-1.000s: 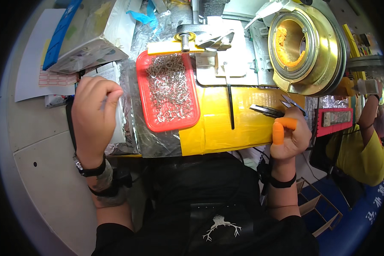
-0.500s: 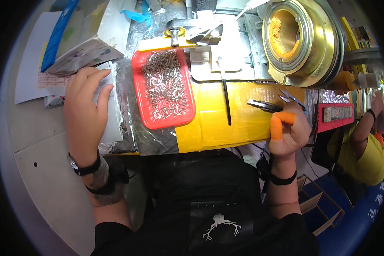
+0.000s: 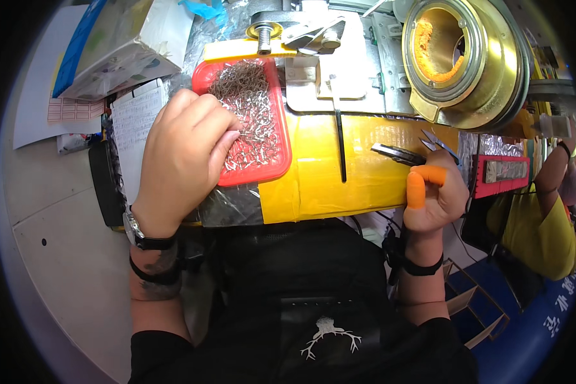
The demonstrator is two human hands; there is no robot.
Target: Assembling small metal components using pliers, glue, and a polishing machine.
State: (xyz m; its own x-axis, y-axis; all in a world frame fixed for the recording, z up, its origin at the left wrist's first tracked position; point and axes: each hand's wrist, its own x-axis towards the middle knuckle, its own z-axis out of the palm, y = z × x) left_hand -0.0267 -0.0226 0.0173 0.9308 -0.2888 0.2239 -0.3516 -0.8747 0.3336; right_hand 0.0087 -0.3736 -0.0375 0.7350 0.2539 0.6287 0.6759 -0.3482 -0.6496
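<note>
My left hand [image 3: 189,147] reaches over a red tray [image 3: 281,168] heaped with small bent metal pieces [image 3: 256,118]. Its thumb and fingertips are pinched together at the pile, and whatever lies between them is too small to make out. My right hand [image 3: 436,195] rests at the right end of the yellow-covered work surface [image 3: 313,198], with orange finger covers on two curled fingers. Any item inside that curl is hidden. Just beyond it lie a dark cutter-like tool [image 3: 398,154] and a pointed metal tool with blue edges [image 3: 438,142], partly behind the hand.
A metal fixture with a yellow bar [image 3: 249,49] and black-tipped lever [image 3: 340,147] stands behind the tray. At the back right is a round brass-coloured machine part [image 3: 493,64]. A white box [image 3: 131,61] and handwritten paper [image 3: 137,121] are left. Another person [image 3: 537,224] sits at right.
My left hand has moved right, from beside the white box to the tray, and its fingers have closed into a pinch. My right hand stays nearly still. The view has shifted slightly.
</note>
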